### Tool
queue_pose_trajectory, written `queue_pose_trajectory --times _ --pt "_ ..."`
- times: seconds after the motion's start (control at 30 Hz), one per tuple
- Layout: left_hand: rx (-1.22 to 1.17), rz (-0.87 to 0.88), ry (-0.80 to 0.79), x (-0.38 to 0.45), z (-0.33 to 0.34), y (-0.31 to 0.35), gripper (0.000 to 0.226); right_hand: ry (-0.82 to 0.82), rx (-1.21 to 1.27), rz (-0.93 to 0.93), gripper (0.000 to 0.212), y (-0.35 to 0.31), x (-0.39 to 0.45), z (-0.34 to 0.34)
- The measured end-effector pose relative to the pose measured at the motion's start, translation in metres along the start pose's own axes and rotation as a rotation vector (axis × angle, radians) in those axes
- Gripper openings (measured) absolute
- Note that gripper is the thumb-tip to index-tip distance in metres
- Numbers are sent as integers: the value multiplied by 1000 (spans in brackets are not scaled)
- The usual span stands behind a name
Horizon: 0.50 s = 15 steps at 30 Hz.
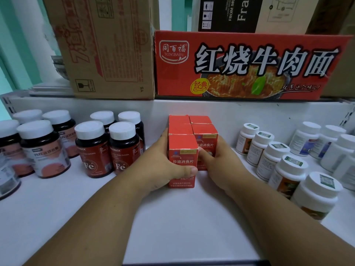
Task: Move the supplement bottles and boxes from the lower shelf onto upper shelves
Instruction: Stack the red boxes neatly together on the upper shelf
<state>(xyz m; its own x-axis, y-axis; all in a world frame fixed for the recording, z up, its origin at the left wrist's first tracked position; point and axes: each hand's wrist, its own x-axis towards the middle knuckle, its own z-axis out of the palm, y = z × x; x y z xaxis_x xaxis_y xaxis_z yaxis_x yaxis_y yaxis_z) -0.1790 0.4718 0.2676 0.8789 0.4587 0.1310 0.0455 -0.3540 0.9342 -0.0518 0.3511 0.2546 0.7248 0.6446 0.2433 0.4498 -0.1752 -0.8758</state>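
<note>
Several small red boxes stand in two rows on the white shelf [172,217], in the middle. My left hand [163,166] grips the front left red box [182,150], thumb across its front and fingers along its left side. My right hand [217,162] holds the front box of the right row [206,137], thumb on its front and fingers round its right side. Dark bottles with white caps, two marked Fe [92,150], stand at the left. White bottles [272,160] stand in rows at the right.
On the shelf above stand a red noodle carton [249,64] and a brown cardboard carton [107,48], with more cartons behind. The upper shelf's white front edge [249,110] runs just behind the red boxes. A slotted upright [347,116] is at the right.
</note>
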Motion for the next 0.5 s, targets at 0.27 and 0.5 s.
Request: queue_pose_trajectory --times 0.27,0.5 --pt "134 -27 47 -12 1 8 94 36 -40 35 34 -8 -11 -7" --pt "450 -36 99 -40 6 13 54 245 -207 -97 28 -25 -40 -16"
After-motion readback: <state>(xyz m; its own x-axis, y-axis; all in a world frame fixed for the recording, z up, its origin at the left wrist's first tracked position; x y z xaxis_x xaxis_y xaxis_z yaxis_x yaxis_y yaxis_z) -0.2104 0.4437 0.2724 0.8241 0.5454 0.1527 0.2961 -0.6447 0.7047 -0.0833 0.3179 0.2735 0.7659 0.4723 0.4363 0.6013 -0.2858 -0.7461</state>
